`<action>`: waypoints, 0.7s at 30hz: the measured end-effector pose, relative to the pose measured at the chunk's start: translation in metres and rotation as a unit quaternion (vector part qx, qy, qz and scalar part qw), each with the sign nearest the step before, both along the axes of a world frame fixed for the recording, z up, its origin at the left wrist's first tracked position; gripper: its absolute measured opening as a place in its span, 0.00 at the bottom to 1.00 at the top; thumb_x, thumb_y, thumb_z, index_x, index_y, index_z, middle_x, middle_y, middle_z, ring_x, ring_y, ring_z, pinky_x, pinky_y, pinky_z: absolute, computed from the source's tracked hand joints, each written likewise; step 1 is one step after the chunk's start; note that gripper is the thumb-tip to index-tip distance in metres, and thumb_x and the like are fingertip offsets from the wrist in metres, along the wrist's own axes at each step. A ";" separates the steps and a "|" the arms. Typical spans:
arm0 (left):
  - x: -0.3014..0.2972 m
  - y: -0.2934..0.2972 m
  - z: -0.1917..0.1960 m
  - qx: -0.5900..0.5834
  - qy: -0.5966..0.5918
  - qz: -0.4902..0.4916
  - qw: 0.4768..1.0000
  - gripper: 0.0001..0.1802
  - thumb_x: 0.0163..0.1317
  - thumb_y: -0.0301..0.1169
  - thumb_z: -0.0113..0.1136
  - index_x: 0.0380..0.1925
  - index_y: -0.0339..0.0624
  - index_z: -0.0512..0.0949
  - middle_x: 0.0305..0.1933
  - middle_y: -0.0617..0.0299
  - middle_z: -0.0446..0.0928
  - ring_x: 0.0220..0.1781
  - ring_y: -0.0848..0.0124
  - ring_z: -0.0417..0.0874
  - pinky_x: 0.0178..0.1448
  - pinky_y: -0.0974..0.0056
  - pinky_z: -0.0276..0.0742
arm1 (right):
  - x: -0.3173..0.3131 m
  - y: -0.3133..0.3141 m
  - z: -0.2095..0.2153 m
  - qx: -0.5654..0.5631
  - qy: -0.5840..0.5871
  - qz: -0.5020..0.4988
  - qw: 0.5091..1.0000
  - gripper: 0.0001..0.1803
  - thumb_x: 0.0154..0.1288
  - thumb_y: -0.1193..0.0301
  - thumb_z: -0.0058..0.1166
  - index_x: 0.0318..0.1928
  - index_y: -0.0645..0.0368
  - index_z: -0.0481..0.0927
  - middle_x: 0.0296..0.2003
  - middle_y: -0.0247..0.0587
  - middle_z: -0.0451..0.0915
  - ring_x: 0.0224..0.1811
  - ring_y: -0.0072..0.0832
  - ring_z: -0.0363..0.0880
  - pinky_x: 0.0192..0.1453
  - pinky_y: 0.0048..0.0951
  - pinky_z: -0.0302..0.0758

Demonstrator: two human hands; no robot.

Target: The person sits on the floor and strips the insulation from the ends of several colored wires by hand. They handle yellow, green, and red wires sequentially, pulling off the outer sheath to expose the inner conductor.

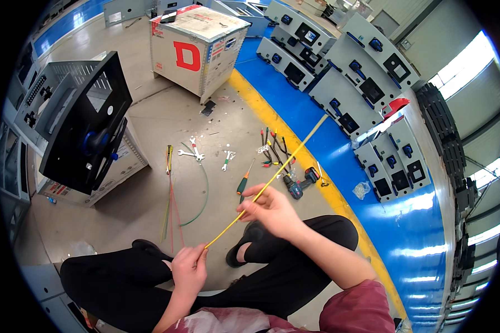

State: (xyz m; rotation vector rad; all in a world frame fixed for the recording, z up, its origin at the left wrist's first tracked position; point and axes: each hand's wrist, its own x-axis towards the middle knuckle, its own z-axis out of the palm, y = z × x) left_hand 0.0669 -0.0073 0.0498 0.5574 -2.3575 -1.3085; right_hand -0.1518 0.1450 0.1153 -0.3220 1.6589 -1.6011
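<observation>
Wire (266, 183), yellow and thin, ran as one long straight line from the left hand (190, 268) up and to the right, through the right hand (272, 211), and on to a free tip out over the yellow floor stripe (272, 119). Its long axis lay on that diagonal, held in the air above the concrete floor (166, 122), not resting on anything. The left hand was closed around the near end, fingers curled tight on it just above the black trousers (122, 283). The right hand pinched it about midway, thumb and forefinger shut on the strand and the other fingers loosely bent; this hand stood nearer the long free part.

The wire looked stiff and even in colour, with no bare end that could be made out. Farther out on the floor lay a grey cabinet (83, 127), a drill (300, 183), some wrenches (194, 151), a screwdriver (243, 183) and green and red wires (175, 211), all well apart from both hands.
</observation>
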 end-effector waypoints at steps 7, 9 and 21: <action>0.005 0.004 -0.009 0.008 0.007 0.019 1.000 0.06 0.63 0.24 0.65 0.39 0.34 0.84 0.25 0.50 0.77 0.28 0.52 0.79 0.33 0.54 0.72 | 0.021 -0.014 -0.010 -0.023 -0.035 -0.007 0.999 0.15 0.74 0.77 0.56 0.57 0.65 0.70 0.43 0.50 0.84 0.48 0.36 0.87 0.52 0.36 0.88; 0.005 0.004 -0.009 0.009 0.001 0.017 1.000 0.06 0.63 0.24 0.65 0.39 0.35 0.84 0.25 0.50 0.77 0.28 0.52 0.79 0.33 0.54 0.72 | 0.023 -0.015 -0.011 -0.024 -0.036 -0.013 0.999 0.16 0.73 0.78 0.57 0.57 0.65 0.70 0.42 0.50 0.84 0.47 0.36 0.87 0.51 0.36 0.88; 0.008 0.003 -0.006 0.000 -0.027 0.019 0.999 0.06 0.65 0.24 0.65 0.39 0.31 0.85 0.30 0.48 0.82 0.31 0.53 0.83 0.36 0.58 0.76 | 0.034 -0.017 -0.026 -0.013 -0.005 -0.024 1.000 0.22 0.70 0.81 0.60 0.60 0.65 0.68 0.38 0.49 0.85 0.42 0.36 0.89 0.49 0.36 0.88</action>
